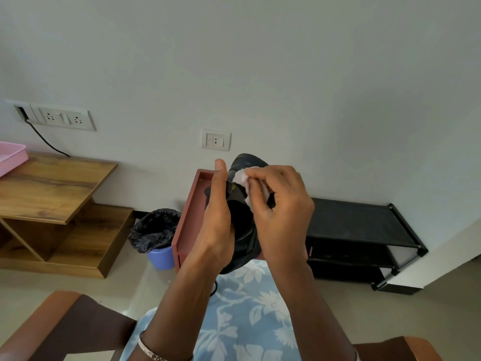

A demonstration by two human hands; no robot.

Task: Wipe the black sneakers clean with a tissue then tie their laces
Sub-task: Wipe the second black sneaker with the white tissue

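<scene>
**Item 1.** Black sneaker: held in the air at frame centre, long axis running 12 to 6 o'clock. Whether the rounded upper end is toe or heel cannot be told. It sits above a lap covered in blue floral cloth.

**Item 2.** Left hand: at 9 o'clock of the sneaker. The grip is wrapped round the shoe's side with the thumb upright, and the fingers are hidden behind it. A bangle is on the wrist.

**Item 3.** Right hand: at 3 o'clock of the sneaker, grip pinching the tissue between thumb and fingertips.

**Item 4.** Tissue: white and crumpled, pressed against the sneaker near its 12 o'clock end.

**Item 5.** Reddish-brown rimmed stand: directly behind the hands, partly hidden.

**Item 6.** Black shoe rack: at 3 o'clock, against the wall.

**Item 7.** Blue bin: has a black liner, at 9 o'clock, just beside the stand.

**Item 8.** Wooden bench: far out at 9 o'clock, with a pink tray on its top at the frame edge.

**Item 9.** Wall fittings: a switch plate at 12 o'clock of the sneaker, and a socket panel at 10 o'clock with a black cable running down from it.
</scene>
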